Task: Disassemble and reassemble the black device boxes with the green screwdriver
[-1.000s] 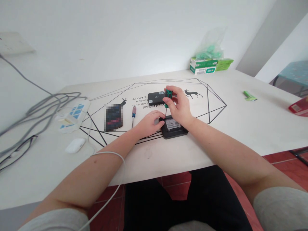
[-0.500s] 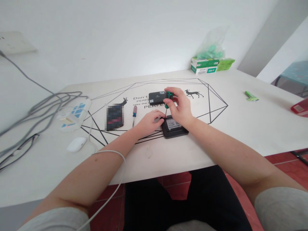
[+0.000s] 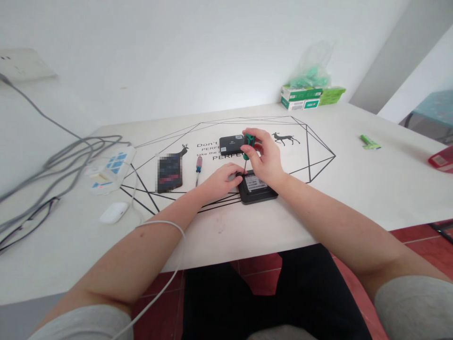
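A green and black screwdriver [image 3: 249, 140] is gripped in my right hand [image 3: 266, 158], handle up, shaft pointing down. Its tip meets the upper left part of a black rectangular device [image 3: 260, 197], which lies on the table with a white printed label in its recess. My left hand [image 3: 224, 181] is closed at the device's upper left corner, thumb and fingers round it beside the screwdriver tip. Just beyond lies a flat black cover-like piece [image 3: 230, 145], partly behind my right hand. To the left rests a second screwdriver [image 3: 198, 165] with a reddish and blue handle.
A blurred-out phone-like object [image 3: 170, 172], a white earphone case [image 3: 113, 213] and a power strip [image 3: 115, 167] with grey cables are on the left. Green and white boxes [image 3: 300, 97] stand by the wall. A green wrapper [image 3: 370, 141] lies right. A white cable crosses my left forearm.
Both hands keep their places at the black device, the screwdriver still upright in my right hand. The whole view has shifted very slightly; little else differs.
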Tool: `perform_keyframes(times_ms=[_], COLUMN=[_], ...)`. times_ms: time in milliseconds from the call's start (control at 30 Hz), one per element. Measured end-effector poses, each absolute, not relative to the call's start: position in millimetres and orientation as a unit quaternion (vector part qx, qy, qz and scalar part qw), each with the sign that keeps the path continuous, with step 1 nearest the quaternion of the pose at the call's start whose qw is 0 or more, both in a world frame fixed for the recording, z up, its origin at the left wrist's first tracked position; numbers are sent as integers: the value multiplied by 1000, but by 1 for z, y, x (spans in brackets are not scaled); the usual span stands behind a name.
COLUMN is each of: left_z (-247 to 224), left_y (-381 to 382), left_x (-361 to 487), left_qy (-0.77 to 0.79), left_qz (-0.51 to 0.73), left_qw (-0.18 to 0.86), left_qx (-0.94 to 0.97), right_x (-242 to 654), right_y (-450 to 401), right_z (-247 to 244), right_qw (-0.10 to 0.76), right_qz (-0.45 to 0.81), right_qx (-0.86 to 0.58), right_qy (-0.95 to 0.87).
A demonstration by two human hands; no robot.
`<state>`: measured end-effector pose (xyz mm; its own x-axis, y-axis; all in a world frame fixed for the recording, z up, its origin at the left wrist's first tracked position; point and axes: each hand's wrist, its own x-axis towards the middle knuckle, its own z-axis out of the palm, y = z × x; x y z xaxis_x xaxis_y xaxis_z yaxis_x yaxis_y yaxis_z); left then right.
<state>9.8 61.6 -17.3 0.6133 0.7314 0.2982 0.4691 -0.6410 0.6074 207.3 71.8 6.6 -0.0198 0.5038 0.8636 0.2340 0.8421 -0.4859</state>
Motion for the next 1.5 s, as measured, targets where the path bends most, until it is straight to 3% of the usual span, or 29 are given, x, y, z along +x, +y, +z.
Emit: perform_keyframes(times_ms=[233, 367, 600, 1300, 1500], left_z=[-18, -18, -15, -14, -17], left_y=[59, 56, 56, 58, 56], left_x=[7, 5, 6, 9, 8], left_qy=[390, 372, 313, 353, 386], left_qz=[202, 157, 273, 289, 194], left_qw=[132, 127, 63, 155, 109], left_qx=[888, 906, 908, 876, 895], right_x=[209, 209, 208, 208, 208], right_y=[71, 72, 72, 68, 67], right_z=[9, 9, 7, 11, 13], right_qw=[635, 640, 643, 607, 578], right_qz=[104, 112, 109, 107, 171], right_qx=[-265, -272, -265, -250, -238], right_qy=[-718, -709, -710, -747, -762])
